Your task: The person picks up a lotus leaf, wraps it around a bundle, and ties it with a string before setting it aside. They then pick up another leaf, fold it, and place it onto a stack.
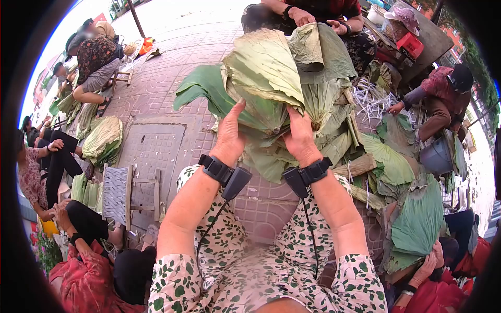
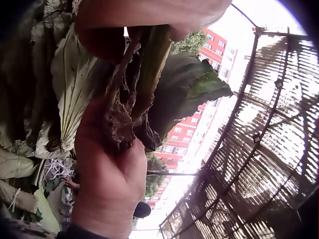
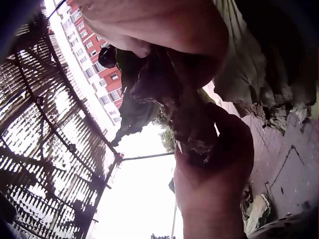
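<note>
In the head view I hold a bundle of folded lotus leaves (image 1: 263, 65) in front of me, pale yellow-green on top with a darker green leaf (image 1: 201, 88) spreading to the left. My left hand (image 1: 231, 134) grips the bundle's near left edge, thumb upward. On the near right edge my right hand (image 1: 301, 134) grips it too, fingers partly hidden beneath. Both wrist views show the ragged brown leaf ends (image 2: 121, 124) gathered between the two hands. Past the bundle, another person's hands (image 1: 301, 16) hold a greyish folded leaf (image 1: 308, 47).
Piles of leaves (image 1: 386, 159) lie to the right, beside white strips (image 1: 373, 99) and a grey bucket (image 1: 437, 155). A small woven stool (image 1: 116, 190) stands at left on the paving. Several people sit around, one at lower right holding a large green leaf (image 1: 417, 224).
</note>
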Tool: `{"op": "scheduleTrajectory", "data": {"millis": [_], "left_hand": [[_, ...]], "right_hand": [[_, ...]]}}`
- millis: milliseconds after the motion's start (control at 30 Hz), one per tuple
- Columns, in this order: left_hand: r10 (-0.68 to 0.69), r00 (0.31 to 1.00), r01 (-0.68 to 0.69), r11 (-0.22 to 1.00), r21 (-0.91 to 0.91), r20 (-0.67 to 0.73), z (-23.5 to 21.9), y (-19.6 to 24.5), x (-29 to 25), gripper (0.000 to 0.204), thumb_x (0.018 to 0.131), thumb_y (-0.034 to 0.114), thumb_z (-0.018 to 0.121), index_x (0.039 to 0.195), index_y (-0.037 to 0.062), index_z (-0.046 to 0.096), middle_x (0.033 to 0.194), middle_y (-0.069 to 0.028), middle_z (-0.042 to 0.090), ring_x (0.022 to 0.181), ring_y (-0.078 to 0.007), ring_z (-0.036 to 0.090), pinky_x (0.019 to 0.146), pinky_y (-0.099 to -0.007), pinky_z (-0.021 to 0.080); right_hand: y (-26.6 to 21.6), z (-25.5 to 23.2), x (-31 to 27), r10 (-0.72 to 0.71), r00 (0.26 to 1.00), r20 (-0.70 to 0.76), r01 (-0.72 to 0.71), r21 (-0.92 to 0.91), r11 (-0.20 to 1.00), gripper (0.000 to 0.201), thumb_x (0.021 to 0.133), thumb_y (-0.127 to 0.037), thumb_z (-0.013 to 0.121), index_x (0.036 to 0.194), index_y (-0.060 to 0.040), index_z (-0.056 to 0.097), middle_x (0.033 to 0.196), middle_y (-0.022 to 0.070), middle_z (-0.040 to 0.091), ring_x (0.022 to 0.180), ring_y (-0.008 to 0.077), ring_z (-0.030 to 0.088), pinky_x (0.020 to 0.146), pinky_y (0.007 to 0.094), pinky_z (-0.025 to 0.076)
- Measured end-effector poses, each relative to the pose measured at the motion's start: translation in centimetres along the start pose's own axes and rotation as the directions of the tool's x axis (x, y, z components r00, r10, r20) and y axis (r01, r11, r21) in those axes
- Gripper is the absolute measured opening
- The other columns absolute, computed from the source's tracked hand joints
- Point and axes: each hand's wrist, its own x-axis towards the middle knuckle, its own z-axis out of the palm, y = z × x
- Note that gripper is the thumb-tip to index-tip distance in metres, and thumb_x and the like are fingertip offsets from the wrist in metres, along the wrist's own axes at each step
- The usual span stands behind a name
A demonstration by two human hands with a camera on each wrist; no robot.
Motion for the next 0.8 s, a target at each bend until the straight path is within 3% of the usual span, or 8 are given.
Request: {"op": "scheduleTrajectory", "data": {"millis": [33,100,133,367,467,533,700,800], "left_hand": [[-0.008,1.000,0.008,1.000,0.027,-0.011,-0.5,-0.2,0.4,0.048,0.078,0.021,0.067,0.120,0.0078,0.047,0.120,-0.0071,0.050,0.110,-0.0228,0.045,0.095,-0.0394,0.035],[-0.011,0.998,0.013,0.999,0.037,-0.055,-1.2,-0.5,0.9,0.044,0.077,0.019,0.066,0.116,0.0068,0.050,0.117,-0.0075,0.053,0.107,-0.0228,0.048,0.094,-0.0389,0.037],[-0.016,0.995,0.021,0.999,0.048,-0.100,-1.4,-0.6,1.1,0.039,0.077,0.016,0.066,0.113,0.0057,0.053,0.115,-0.0080,0.056,0.105,-0.0229,0.051,0.093,-0.0385,0.040],[0.116,0.982,-0.089,0.980,0.178,-0.146,-0.2,0.1,-0.2,0.033,0.073,0.000,0.065,0.105,0.0015,0.055,0.101,-0.0083,0.060,0.088,-0.0219,0.059,0.078,-0.0330,0.049],[0.322,0.940,-0.286,0.926,0.248,-0.116,0.5,0.0,-0.8,0.035,0.071,-0.004,0.066,0.104,0.0007,0.055,0.099,-0.0075,0.061,0.084,-0.0203,0.059,0.074,-0.0315,0.050],[0.330,0.941,-0.306,0.924,0.230,-0.076,0.8,0.1,-0.9,0.037,0.070,-0.006,0.066,0.105,0.0008,0.055,0.098,-0.0071,0.060,0.085,-0.0192,0.059,0.076,-0.0314,0.050],[0.331,0.944,-0.321,0.923,0.212,-0.013,0.7,0.1,-0.7,0.035,0.072,-0.003,0.067,0.104,0.0016,0.055,0.098,-0.0071,0.060,0.087,-0.0196,0.058,0.078,-0.0311,0.049],[0.291,0.957,-0.285,0.942,0.177,-0.008,0.8,0.2,-0.6,0.035,0.072,-0.002,0.067,0.105,0.0020,0.055,0.098,-0.0072,0.060,0.088,-0.0200,0.058,0.078,-0.0313,0.049]], "right_hand": [[0.1,-0.1,0.0,0.000,1.000,0.000,0.000,0.000,1.000,0.034,0.087,-0.018,0.056,0.119,-0.0094,0.049,0.113,0.0041,0.055,0.104,0.0199,0.051,0.086,0.0384,0.043],[-0.4,0.1,0.1,0.351,0.936,-0.008,-0.327,0.348,0.879,0.031,0.087,-0.016,0.057,0.116,-0.0085,0.050,0.109,0.0027,0.056,0.100,0.0165,0.053,0.082,0.0326,0.045],[-1.1,0.7,0.0,0.365,0.930,-0.028,-0.326,0.390,0.861,0.031,0.088,-0.012,0.053,0.117,-0.0001,0.049,0.114,0.0047,0.055,0.102,0.0126,0.050,0.088,0.0273,0.039],[-1.2,0.7,0.6,0.449,0.886,-0.115,-0.384,0.359,0.851,0.033,0.089,-0.017,0.055,0.116,0.0004,0.049,0.111,0.0051,0.055,0.100,0.0141,0.051,0.087,0.0278,0.039],[0.1,-0.6,1.1,0.333,0.930,-0.155,-0.323,0.087,0.943,0.036,0.088,-0.020,0.056,0.117,-0.0002,0.047,0.111,0.0061,0.055,0.099,0.0155,0.050,0.086,0.0294,0.040],[-0.2,-0.7,1.3,0.447,0.886,-0.120,-0.398,0.296,0.868,0.037,0.091,-0.027,0.051,0.121,-0.0061,0.046,0.115,0.0062,0.054,0.105,0.0202,0.053,0.088,0.0362,0.044],[-1.8,-0.3,1.0,0.410,0.910,0.062,-0.374,0.547,0.749,0.043,0.093,-0.035,0.042,0.126,-0.0078,0.042,0.128,0.0078,0.047,0.115,0.0254,0.045,0.097,0.0431,0.036],[-1.6,0.0,1.4,0.617,0.786,0.034,-0.465,0.691,0.554,0.042,0.093,-0.034,0.042,0.126,-0.0085,0.042,0.128,0.0088,0.046,0.116,0.0268,0.044,0.098,0.0462,0.034]]}}
